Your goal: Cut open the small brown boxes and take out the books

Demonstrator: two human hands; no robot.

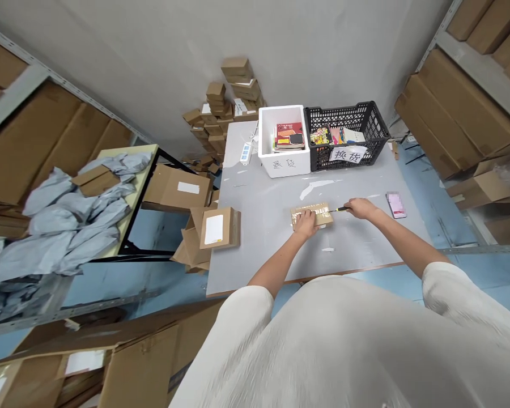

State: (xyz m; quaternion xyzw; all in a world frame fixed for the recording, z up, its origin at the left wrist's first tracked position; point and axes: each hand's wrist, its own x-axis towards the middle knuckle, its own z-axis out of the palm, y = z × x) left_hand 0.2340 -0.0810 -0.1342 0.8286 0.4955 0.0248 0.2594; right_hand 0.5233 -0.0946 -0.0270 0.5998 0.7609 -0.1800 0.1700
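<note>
A small taped cardboard box (323, 216) lies on the grey table (255, 238). My left hand (306, 223) rests on the box's left part, fingers spread over its top. To the right of the box, my right hand (360, 208) is closed around the handle of a yellow and black tool (343, 208). The tool's thin shaft points left and reaches the right end of the box; whether its tip is in the tape or on the surface is too small to tell.
A white foam bin (285, 165) and a black crate (344, 156) hold books at the back. A phone (395, 204) lies to the right, a labelled box (221, 228) at the left edge. Grey parcels (68, 221) cover a side table.
</note>
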